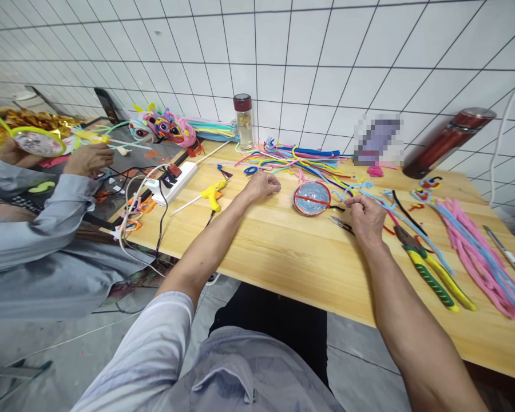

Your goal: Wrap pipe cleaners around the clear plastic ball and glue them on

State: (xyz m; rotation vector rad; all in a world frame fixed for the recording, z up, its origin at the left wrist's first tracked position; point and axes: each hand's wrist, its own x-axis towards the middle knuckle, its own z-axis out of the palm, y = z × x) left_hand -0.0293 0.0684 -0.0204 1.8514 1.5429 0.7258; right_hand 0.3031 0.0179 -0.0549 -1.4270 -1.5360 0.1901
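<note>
**Red-rimmed blue disc point(311, 198) lies on the desk point(278, 257) between left hand point(261, 186) and right hand point(368, 217)**

The disc rests about midway between the near and back edges of the desk, a red bar running across its blue face. Neither hand touches it. The left hand is to its left, fingers curled in; whether anything is pinched there I cannot tell. The right hand is to its right, thumb and forefinger drawn close together near some light-blue stems; I cannot tell if they grip one. Just beside that hand lies a small dark pointed tool point(341, 224), partly hidden.

Behind the disc, toward the back edge, a loose pile of coloured stems point(300, 153) spreads out. A glass bottle point(244, 125) with a dark red lid stands at the back edge, left of the pile. A red flask point(450, 140) stands near the back right corner. Green-and-yellow pliers point(429, 264) lie right of the right hand, handles toward the near edge. Farther right are a pink and light-blue bundle point(476, 252) and a slim silver tool point(507, 253).

Toward the left edge lies a yellow glue gun point(213, 196), with a white power strip point(174, 182) beyond it. Past that edge, a co-worker in grey-blue sleeves point(34, 197) holds a green-rimmed disc point(38, 142).
</note>
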